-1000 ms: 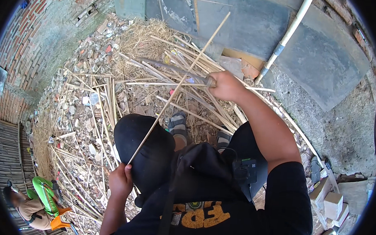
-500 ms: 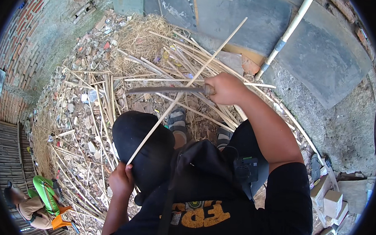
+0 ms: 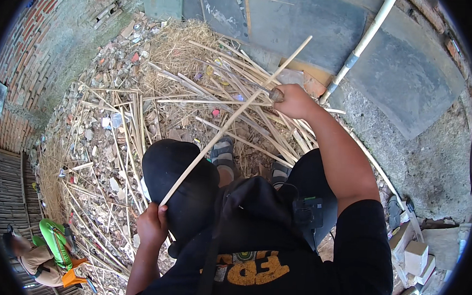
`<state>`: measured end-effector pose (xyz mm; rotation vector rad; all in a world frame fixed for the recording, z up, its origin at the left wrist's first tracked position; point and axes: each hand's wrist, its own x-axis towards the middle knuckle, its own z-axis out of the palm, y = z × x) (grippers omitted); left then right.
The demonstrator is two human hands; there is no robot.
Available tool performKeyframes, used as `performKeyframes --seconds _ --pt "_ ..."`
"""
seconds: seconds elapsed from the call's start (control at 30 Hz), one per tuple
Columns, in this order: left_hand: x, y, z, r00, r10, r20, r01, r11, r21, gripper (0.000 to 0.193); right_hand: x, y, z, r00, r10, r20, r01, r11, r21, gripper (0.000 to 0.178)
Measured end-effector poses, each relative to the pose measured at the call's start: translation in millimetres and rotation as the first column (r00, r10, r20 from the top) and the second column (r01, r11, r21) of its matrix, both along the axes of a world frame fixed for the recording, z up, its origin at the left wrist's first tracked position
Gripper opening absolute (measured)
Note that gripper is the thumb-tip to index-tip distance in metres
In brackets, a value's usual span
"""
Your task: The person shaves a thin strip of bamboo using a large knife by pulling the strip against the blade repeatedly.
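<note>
A long pale bamboo strip (image 3: 215, 137) slants up and away across my left knee. My left hand (image 3: 151, 224) is closed around its near end, thumb on top. The strip's far end rises free, beyond my right hand. In my right hand (image 3: 296, 101) is the wooden handle of a long-bladed knife (image 3: 276, 95). The blade points up and left, looks thin because it is turned nearly edge-on, and crosses the strip near its upper part. Whether the blade touches the strip I cannot tell.
Several cut bamboo strips (image 3: 136, 122) lie scattered over rubble ground around my sandals (image 3: 223, 153). Dry straw (image 3: 172, 50) is heaped beyond. A white pipe (image 3: 367, 39) leans by grey panels (image 3: 317, 23). Another person (image 3: 41, 257) sits at lower left; pale blocks (image 3: 416, 257) lie at right.
My right hand has moved slightly right and away with the knife. Its blade has swung from lying broadly leftward to pointing up and left, edge-on. My left hand has stayed on the strip.
</note>
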<state>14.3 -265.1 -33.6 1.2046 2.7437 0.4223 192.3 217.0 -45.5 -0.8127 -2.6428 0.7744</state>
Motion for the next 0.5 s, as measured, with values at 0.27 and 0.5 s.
performKeyframes --seconds 0.27,0.5 --pt "-4.4 -4.5 -0.7 0.999 -0.021 0.026 0.021 1.0 0.014 0.038 -14.5 -31.6 18.2 0.973 0.222 0.063 -0.221 0.975 -0.035 0.018" --pt "-2.5 -4.8 2.6 1.0 -0.005 0.013 0.006 1.0 -0.021 0.038 0.3 -7.9 9.0 0.996 0.032 0.081 -0.031 0.999 -0.023 0.032"
